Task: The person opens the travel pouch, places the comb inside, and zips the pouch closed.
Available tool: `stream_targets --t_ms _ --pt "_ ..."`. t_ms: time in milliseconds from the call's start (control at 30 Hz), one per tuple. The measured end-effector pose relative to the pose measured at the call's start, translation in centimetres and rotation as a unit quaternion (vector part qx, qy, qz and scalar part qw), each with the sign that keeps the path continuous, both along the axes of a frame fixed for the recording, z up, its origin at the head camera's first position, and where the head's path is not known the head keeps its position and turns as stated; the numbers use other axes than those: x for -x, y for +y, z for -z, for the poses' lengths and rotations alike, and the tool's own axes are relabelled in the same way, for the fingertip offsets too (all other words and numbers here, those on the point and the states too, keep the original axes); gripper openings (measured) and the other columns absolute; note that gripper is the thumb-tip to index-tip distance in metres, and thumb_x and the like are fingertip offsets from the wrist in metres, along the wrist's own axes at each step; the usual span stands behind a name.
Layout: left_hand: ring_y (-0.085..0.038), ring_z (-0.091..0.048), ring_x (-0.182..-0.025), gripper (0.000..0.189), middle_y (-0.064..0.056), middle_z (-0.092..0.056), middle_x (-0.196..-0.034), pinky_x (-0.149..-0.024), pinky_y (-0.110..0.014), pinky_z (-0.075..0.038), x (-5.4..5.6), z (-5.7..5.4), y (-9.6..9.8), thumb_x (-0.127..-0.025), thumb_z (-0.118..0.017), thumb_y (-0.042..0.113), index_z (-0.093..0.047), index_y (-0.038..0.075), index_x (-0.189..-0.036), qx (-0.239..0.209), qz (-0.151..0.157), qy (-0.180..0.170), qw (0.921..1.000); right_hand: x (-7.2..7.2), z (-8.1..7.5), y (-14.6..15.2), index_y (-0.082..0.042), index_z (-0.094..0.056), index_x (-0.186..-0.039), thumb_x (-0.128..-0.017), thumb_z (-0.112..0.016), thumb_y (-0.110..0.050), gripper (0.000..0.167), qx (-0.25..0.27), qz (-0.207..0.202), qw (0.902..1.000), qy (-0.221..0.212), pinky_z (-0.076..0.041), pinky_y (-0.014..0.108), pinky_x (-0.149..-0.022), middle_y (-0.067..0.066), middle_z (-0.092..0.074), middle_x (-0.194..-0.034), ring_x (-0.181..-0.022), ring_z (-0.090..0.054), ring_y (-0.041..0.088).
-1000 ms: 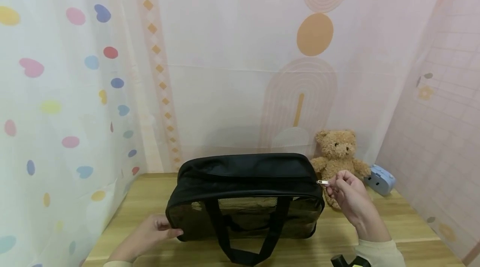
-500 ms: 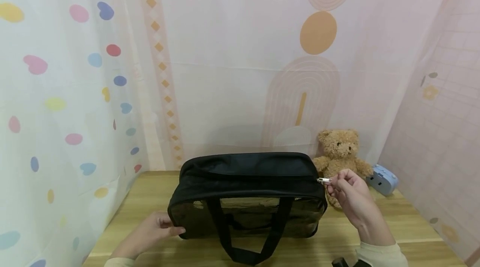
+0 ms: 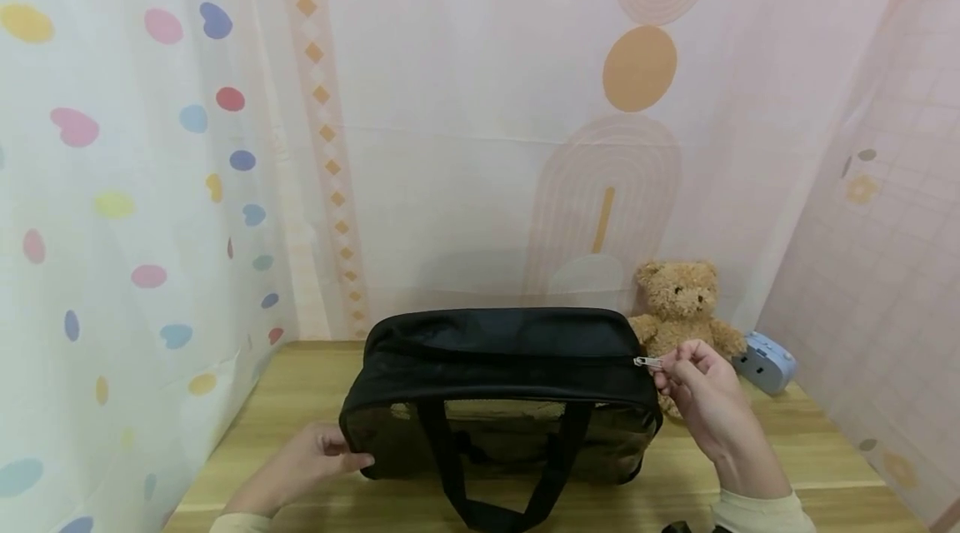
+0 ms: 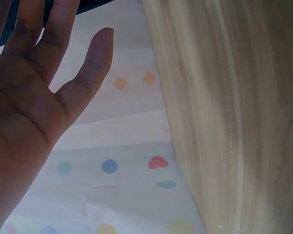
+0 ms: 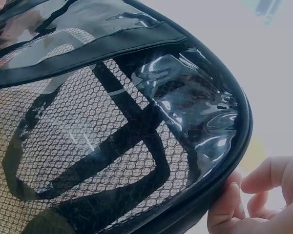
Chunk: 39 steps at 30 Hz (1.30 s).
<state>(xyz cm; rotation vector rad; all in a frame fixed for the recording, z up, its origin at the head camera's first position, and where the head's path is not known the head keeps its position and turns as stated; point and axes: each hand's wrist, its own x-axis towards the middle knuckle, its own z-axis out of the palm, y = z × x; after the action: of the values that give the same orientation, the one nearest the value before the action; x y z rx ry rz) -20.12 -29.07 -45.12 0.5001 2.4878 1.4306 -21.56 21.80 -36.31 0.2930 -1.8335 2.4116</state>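
A black zip bag (image 3: 502, 387) with see-through side panels stands upright on the wooden table. Its carrying strap (image 3: 542, 466) hangs down at the front. At the top right end, my right hand (image 3: 712, 408) pinches the silver zipper pull (image 3: 648, 361) between thumb and fingers. The right wrist view shows those fingertips beside the bag's dark edge. On the other side, my left hand (image 3: 303, 462) rests against the bag's lower left corner. Its fingers look straight in the left wrist view, with the thumb (image 4: 95, 61) spread apart. I cannot tell whether the top seam is parted.
A brown teddy bear (image 3: 677, 291) sits behind the bag's right end, partly hidden by my right hand. Next to it is a light blue box-like object (image 3: 767, 362). Patterned curtains (image 3: 465, 208) enclose the table (image 3: 300, 383) at the back and sides.
The head view has shifted slightly. Both hands keep nearly the same places on the bag and its zipper pull.
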Motion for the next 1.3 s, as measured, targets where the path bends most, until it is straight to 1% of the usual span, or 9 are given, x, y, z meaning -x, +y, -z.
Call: stream_targets --t_ms 167,333,433,567,733,833,967,1067,1300 --pt "-0.01 -0.068 -0.089 0.016 -0.004 -0.077 -0.091 -0.076 -0.027 -0.052 0.0 0.0 -0.1 -0.097 -0.071 0.024 -0.079 0.01 -0.096 0.003 -0.003 0.017 0.9999 -0.1 -0.3 -0.5 -0.01 -0.046 -0.085 -0.099 -0.046 0.01 0.024 -0.007 0.007 0.9998 0.015 -0.049 0.023 -0.066 0.0 -0.063 -0.085 -0.07 -0.06 0.012" --pt "-0.011 -0.069 -0.088 0.016 -0.003 -0.076 -0.09 -0.076 -0.027 -0.053 0.0 -0.1 -0.2 -0.097 -0.071 0.025 -0.079 0.01 -0.096 0.004 -0.005 0.016 0.9999 -0.4 -0.8 -1.1 -0.008 -0.044 -0.086 -0.1 -0.048 0.008 0.022 -0.037 0.019 0.999 0.02 -0.05 0.024 -0.067 0.0 -0.061 -0.086 -0.071 -0.06 0.012" --pt "-0.013 -0.069 -0.089 0.018 -0.003 -0.076 -0.089 -0.075 -0.028 -0.053 0.0 -0.3 -0.2 -0.097 -0.071 0.028 -0.079 0.012 -0.096 0.012 -0.007 0.013 0.9998 -0.7 -1.1 -1.4 -0.008 -0.043 -0.086 -0.1 -0.048 0.008 0.022 -0.052 0.032 0.998 0.016 -0.049 0.024 -0.066 0.0 -0.061 -0.086 -0.07 -0.058 0.012" --pt "-0.017 -0.069 -0.087 0.02 -0.003 -0.076 -0.087 -0.074 -0.028 -0.052 0.0 -0.6 -0.1 -0.096 -0.072 0.031 -0.079 0.013 -0.094 0.023 -0.009 0.018 0.9995 -0.8 -1.3 -1.7 -0.008 -0.042 -0.085 -0.1 -0.05 0.008 0.023 -0.064 0.049 0.9967 0.007 -0.047 0.023 -0.064 -0.001 -0.061 -0.086 -0.07 -0.056 0.012" --pt "-0.021 -0.069 -0.089 0.021 -0.005 -0.076 -0.086 -0.075 -0.029 -0.052 0.1 -0.8 0.1 -0.095 -0.073 0.034 -0.079 0.013 -0.092 0.025 -0.018 0.012 0.9995 -0.8 -1.4 -2.1 -0.006 -0.039 -0.084 -0.099 -0.051 0.007 0.024 -0.076 0.06 0.9953 -0.002 -0.046 0.023 -0.063 -0.001 -0.061 -0.088 -0.071 -0.054 0.012" --pt "-0.02 -0.069 -0.09 0.02 -0.004 -0.076 -0.087 -0.077 -0.029 -0.052 0.4 -0.6 0.1 -0.094 -0.073 0.034 -0.08 0.014 -0.093 0.02 -0.02 0.009 0.9995 -0.8 -1.4 -2.2 -0.006 -0.037 -0.085 -0.099 -0.051 0.007 0.024 -0.089 0.064 0.9939 -0.01 -0.046 0.024 -0.065 -0.001 -0.061 -0.089 -0.072 -0.054 0.012" --pt "-0.022 -0.07 -0.091 0.019 -0.003 -0.077 -0.091 -0.078 -0.029 -0.053 0.6 -0.1 0.2 -0.095 -0.073 0.032 -0.08 0.014 -0.096 0.004 -0.012 0.003 0.9999 -1.0 -1.5 -2.1 -0.006 -0.037 -0.088 -0.101 -0.05 0.005 0.021 -0.121 0.066 0.9901 -0.029 -0.045 0.025 -0.067 0.001 -0.059 -0.091 -0.075 -0.052 0.014" --pt "-0.024 -0.07 -0.091 0.019 -0.004 -0.077 -0.092 -0.079 -0.029 -0.053 0.6 0.2 0.2 -0.095 -0.073 0.032 -0.08 0.014 -0.097 -0.001 -0.009 -0.001 1.0 -1.1 -1.4 -2.1 -0.005 -0.038 -0.089 -0.102 -0.049 0.003 0.019 -0.147 0.071 0.9858 -0.04 -0.045 0.026 -0.069 0.002 -0.057 -0.093 -0.077 -0.051 0.016" --pt "-0.026 -0.07 -0.09 0.02 -0.005 -0.076 -0.09 -0.077 -0.029 -0.053 0.6 0.4 0.2 -0.095 -0.073 0.032 -0.08 0.013 -0.096 -0.009 -0.009 -0.008 0.9999 -1.2 -1.5 -2.5 -0.004 -0.04 -0.089 -0.101 -0.048 0.005 0.017 -0.182 0.093 0.9782 -0.034 -0.045 0.027 -0.068 0.001 -0.058 -0.09 -0.075 -0.052 0.017"
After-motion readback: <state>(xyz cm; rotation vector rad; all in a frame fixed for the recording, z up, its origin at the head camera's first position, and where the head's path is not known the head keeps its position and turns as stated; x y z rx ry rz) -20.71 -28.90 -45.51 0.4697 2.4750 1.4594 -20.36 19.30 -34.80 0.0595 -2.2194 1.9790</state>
